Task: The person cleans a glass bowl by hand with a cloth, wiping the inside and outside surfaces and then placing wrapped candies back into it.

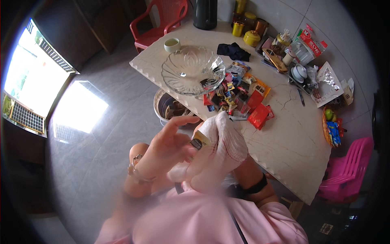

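Observation:
My left hand (170, 149), with a bracelet at the wrist, holds a small wrapped candy (199, 140) at its fingertips. Wrapped round my right hand (224, 143) is a white cloth (234, 146), which hides the fingers. The candy is close against the cloth's left side. Ahead, a clear fluted glass bowl (193, 71) stands on the stone table (286, 122). A pile of wrapped sweets (230, 94) lies beside the bowl, with red packets (258, 116) at its right.
A pale cup (172, 44) and a dark cloth (234, 52) lie near the bowl. Jars, a tea set (299, 73) and a fruit basket (328, 128) line the wall side. A bin (164, 106) stands below the table edge; red (158, 21) and pink (347, 174) chairs flank the table.

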{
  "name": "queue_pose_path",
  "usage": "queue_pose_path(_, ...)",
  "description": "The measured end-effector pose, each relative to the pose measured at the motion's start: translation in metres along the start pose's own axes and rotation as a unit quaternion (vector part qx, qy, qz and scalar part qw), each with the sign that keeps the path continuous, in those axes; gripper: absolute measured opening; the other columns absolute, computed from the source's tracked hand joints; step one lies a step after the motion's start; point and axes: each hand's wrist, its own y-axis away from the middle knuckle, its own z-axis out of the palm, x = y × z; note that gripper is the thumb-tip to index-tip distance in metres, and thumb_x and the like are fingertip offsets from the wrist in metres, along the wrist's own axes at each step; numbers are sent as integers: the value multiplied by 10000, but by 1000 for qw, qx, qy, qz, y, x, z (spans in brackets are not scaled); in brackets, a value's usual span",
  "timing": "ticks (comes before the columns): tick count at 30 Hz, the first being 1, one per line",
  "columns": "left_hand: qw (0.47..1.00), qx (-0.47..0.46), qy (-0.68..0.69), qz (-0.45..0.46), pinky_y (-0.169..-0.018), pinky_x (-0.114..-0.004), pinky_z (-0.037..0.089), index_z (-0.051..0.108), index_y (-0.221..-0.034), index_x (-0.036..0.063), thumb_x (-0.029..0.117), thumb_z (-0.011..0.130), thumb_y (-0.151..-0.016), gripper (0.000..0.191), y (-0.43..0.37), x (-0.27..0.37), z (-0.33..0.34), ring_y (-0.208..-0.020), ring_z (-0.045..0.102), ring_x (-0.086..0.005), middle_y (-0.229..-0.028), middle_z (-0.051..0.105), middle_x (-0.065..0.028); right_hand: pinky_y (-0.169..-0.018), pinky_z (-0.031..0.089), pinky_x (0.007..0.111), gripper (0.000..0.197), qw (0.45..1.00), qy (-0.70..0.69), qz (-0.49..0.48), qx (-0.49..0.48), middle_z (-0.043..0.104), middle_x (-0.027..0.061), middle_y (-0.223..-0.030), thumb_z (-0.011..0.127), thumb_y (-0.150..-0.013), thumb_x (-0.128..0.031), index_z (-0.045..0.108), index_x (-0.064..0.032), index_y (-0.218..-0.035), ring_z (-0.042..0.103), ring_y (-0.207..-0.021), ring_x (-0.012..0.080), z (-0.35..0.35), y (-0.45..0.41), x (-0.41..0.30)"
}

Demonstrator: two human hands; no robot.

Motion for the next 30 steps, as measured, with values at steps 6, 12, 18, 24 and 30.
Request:
queue_pose_path(6,998,56,21,19,-596,-171,440,348,-1393,83,200,661,-913,585,0,-7,-1,-679,544,-28,-794,617,0,-694,550,393,380,984,62,122,-114,613,136,-977,617,-851,-189,511,-17,-1173,664,-749,257,-18,-14,-12)
queue_pose_path(12,957,-60,274,-76,-638,-232,485,328,-1418,81,224,622,-936,583,-5,-18,-4,-738,559,-52,-949,623,-14,-726,545,347,301,958,-221,147,-106,624,106,-1019,575,-913,-173,523,-63,-1188,648,-796,243,-22,-9,10)
queue_pose_path(18,962,33,255,-93,-644,-223,494,351,-1407,89,235,599,-952,538,-10,-16,8,-754,589,-61,-966,620,-2,-701,513,339,272,995,-76,1,-71,606,85,-975,530,-963,-246,535,-69,-1169,610,-809,223,-35,-20,-9)
queue_pose_path(24,989,13,120,-87,-627,-194,475,397,-1348,84,228,575,-967,445,-7,-6,2,-720,580,-52,-879,625,14,-654,518,320,312,797,-414,401,-180,610,76,-961,562,-940,-226,503,-57,-1195,605,-778,192,-31,-15,-7)
queue_pose_path(30,984,72,140,-82,-631,-202,477,462,-1276,76,185,585,-962,355,-8,-13,5,-721,574,-58,-886,627,0,-622,487,362,108,957,-203,179,-101,590,84,-766,572,-898,-138,552,-55,-963,576,-658,277,-30,-30,-13)
